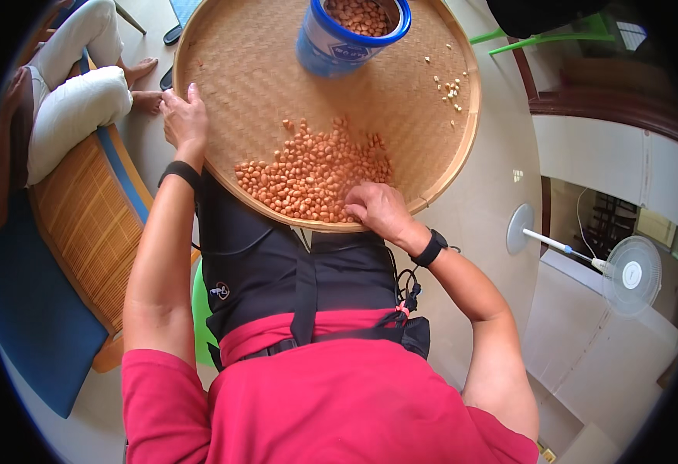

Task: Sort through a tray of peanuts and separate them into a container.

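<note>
A round, shallow woven bamboo tray (246, 69) rests over my lap. My left hand (185, 119) grips its left rim, thumb on top. Reddish-brown shelled peanuts (310, 168) lie in a loose heap along the near side. At the heap's right edge, my right hand (379, 209) has its fingers bent down among the nuts by the rim; whether it pinches any is hidden. Towards the far side stands a blue-rimmed tin (339, 55) bearing writing, with more peanuts (359, 14) inside. Several small pale pieces (452, 90) are scattered at the tray's right.
On the left, a seated person in light trousers (78, 98) occupies a wooden seat with a slatted bamboo panel (89, 191). A standing fan (632, 275) is at the right. Black cables (405, 296) hang by my right hip. Green chair legs (548, 40) show at the upper right.
</note>
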